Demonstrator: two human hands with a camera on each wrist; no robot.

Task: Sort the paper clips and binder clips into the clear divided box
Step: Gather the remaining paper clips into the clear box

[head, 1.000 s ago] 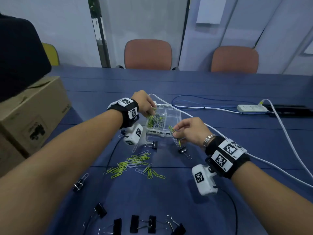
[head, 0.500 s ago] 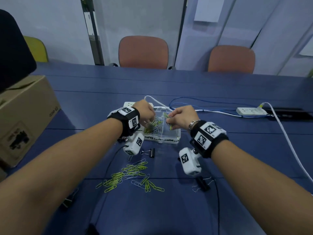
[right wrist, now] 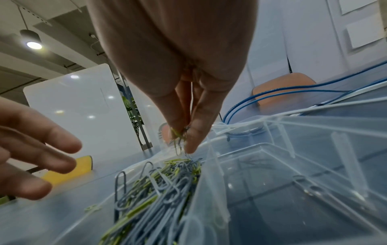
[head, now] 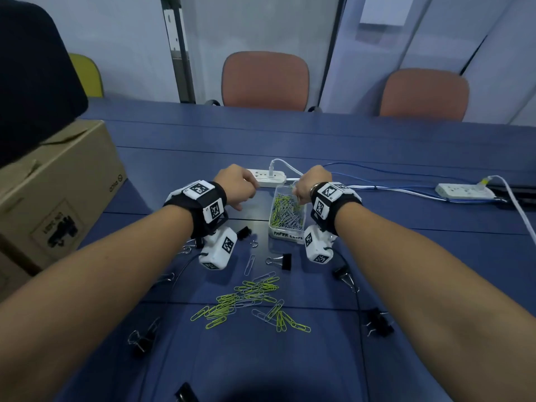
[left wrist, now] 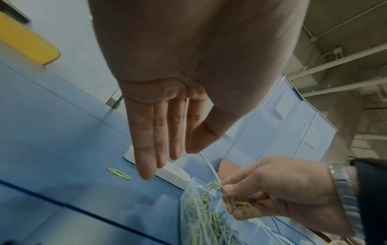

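Observation:
The clear divided box (head: 285, 235) stands mid-table, its left compartment full of green and grey paper clips (head: 285, 211). My right hand (head: 301, 190) hovers over that compartment's far end and pinches a small bunch of paper clips (right wrist: 180, 136) between thumb and fingers (right wrist: 193, 132). The right compartment (right wrist: 314, 182) looks nearly empty. My left hand (head: 240, 188) is just left of the box, with straight fingers (left wrist: 146, 149) that hold nothing. A loose pile of paper clips (head: 249, 300) lies on the table nearer me. Black binder clips (head: 283, 261) are scattered around it.
More binder clips lie at the right (head: 378, 326), left (head: 142, 340) and near edge (head: 185, 393). One green clip (left wrist: 119, 173) lies left of the box. A white power strip (head: 266, 177) and cables sit just behind the box. A cardboard carton (head: 58, 198) stands at the left.
My left hand came out of the box, moved left and opened. My right hand carried its pinched clips from the box's near side to the far end of the left compartment.

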